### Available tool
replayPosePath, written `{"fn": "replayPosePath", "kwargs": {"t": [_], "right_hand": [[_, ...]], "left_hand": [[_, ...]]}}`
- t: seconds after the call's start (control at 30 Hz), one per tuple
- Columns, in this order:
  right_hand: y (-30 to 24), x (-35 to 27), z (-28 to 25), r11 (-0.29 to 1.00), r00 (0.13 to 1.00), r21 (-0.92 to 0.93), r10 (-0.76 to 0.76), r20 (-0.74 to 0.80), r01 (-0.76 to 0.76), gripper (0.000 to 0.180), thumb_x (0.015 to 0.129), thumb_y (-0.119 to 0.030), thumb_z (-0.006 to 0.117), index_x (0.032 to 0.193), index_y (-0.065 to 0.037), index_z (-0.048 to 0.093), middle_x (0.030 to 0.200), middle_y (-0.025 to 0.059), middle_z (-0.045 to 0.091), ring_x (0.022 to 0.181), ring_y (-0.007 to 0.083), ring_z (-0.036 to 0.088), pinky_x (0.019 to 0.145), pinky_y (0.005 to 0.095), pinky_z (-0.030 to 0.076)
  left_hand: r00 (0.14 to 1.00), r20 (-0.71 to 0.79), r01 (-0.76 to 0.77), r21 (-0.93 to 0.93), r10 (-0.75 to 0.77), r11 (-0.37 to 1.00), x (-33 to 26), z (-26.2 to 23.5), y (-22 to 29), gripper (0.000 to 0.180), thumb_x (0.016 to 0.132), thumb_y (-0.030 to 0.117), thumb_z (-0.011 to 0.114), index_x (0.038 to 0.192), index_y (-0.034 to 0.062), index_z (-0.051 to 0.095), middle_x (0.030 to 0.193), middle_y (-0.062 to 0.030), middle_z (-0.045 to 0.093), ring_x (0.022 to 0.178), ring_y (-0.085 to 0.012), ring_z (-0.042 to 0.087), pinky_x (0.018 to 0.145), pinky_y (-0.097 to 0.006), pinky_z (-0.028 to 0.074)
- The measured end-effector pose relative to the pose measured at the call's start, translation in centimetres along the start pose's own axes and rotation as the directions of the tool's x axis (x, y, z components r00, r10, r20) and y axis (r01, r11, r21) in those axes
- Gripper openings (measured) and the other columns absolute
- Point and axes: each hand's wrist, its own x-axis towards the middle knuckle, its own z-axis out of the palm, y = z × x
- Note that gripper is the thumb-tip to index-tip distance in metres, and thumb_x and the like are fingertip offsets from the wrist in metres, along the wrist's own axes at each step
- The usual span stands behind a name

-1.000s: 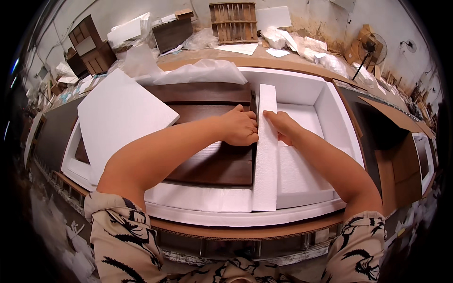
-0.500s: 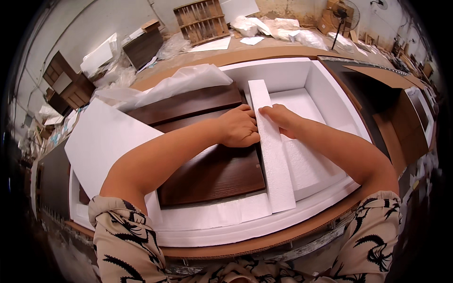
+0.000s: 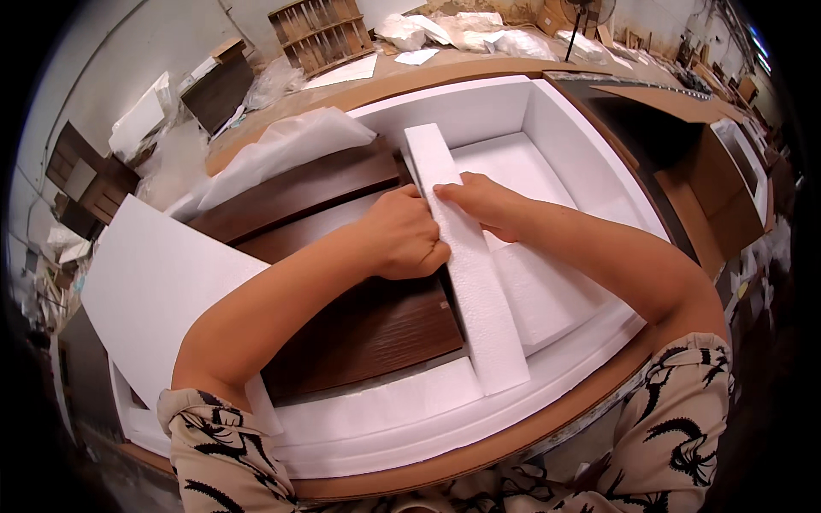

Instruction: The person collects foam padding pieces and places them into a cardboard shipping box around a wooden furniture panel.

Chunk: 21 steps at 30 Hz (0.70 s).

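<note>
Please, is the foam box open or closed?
The foam box is open: dark wood shows inside, though a white sheet covers part of it.

Pale wall (image 3: pixel 162 43) curving across the upper left, stained brown near the top centre. Close to it, a slatted wooden pallet (image 3: pixel 320 34) — then, on the tan floor (image 3: pixel 457 58), white plastic bundles (image 3: pixel 513 43) and a flat white sheet (image 3: pixel 342 71). Dark cabinet (image 3: pixel 214 101) at upper left; brown cabinet (image 3: pixel 101 188) farther left. Fan stand (image 3: pixel 574 38) at upper right — bright strip of light (image 3: pixel 758 44) near the corner.
</note>
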Motion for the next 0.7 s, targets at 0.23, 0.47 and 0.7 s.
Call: {"fn": "replayPosePath", "kwargs": {"t": [0.23, 0.47, 0.7], "right_hand": [[-0.2, 0.3, 0.7, 0.999, 0.993, 0.009, 0.041, -0.107, -0.04, 0.05, 0.078, -0.028, 0.049, 0.111, 0.008, 0.047, 0.1, 0.02, 0.055, 0.084, 0.0274, 0.057, 0.066, 0.0411, 0.046], [-1.1, -0.4, 0.4, 0.994, 0.995, -0.056, 0.091, -0.049, -0.093, 0.057, 0.082, -0.031, 0.05, 0.122, 0.008, 0.035, 0.105, 0.0189, 0.052, 0.09, 0.0258, 0.055, 0.072, 0.0391, 0.045], [-0.8, -0.6, 0.1, 0.998, 0.998, 0.019, 0.055, -0.024, -0.054, 0.052, 0.085, -0.029, 0.05, 0.121, 0.006, 0.037, 0.108, 0.0177, 0.051, 0.095, 0.0248, 0.055, 0.08, 0.0376, 0.047]], "left_hand": [[0.997, 0.066, -0.037, -0.105, 0.044, 0.994, 0.0, 0.0, -1.0, 0.031, 0.083, 0.022, 0.043, 0.085, 0.0007, 0.066, 0.089, -0.0143, 0.065, 0.1, -0.0285, 0.052, 0.094, -0.038, 0.032], [0.998, 0.051, -0.034, -0.176, 0.044, 0.984, 0.5, 0.3, -1.5, 0.028, 0.079, 0.019, 0.045, 0.067, -0.0007, 0.061, 0.076, -0.0159, 0.062, 0.082, -0.0329, 0.054, 0.081, -0.043, 0.04], [0.971, -0.195, -0.151, -0.043, 0.14, 0.988, 0.5, 1.8, -1.2, 0.032, 0.076, 0.021, 0.041, 0.053, 0.004, 0.056, 0.061, -0.0143, 0.058, 0.063, -0.031, 0.054, 0.078, -0.039, 0.041]]}}
